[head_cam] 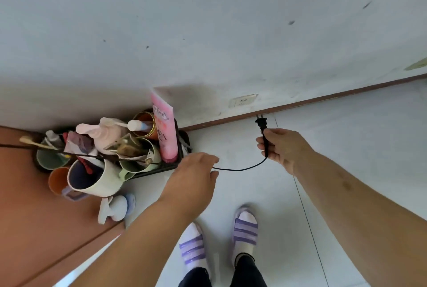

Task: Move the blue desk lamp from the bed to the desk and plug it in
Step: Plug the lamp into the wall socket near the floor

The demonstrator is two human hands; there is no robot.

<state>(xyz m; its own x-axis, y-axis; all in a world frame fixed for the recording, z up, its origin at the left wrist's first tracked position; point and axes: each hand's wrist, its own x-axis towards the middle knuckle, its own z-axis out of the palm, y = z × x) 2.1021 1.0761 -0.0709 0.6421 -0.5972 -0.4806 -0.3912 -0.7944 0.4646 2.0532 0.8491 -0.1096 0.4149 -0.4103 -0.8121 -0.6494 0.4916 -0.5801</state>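
The plug [261,123] is held right of centre in the frame by the right hand [283,148], whose fingers are closed around the cord just behind the plug body. Its long axis runs nearly upright in the picture, with the two prongs pointed up and slightly left. The wall socket [243,101] is seen just above and a little left of the prongs, near but apart from them, so the coming move turns on a short push along the plug's own axis with a small leftward correction. The right hand is the nearer one. The black cord [240,168] sags leftward to the left hand [196,175], which appears to be pinching it loosely, though the fingertips are hidden from this angle. The cord then runs on across the cluttered cups [92,171] on the desk [30,217] toward the left edge. The lamp itself is not in view.
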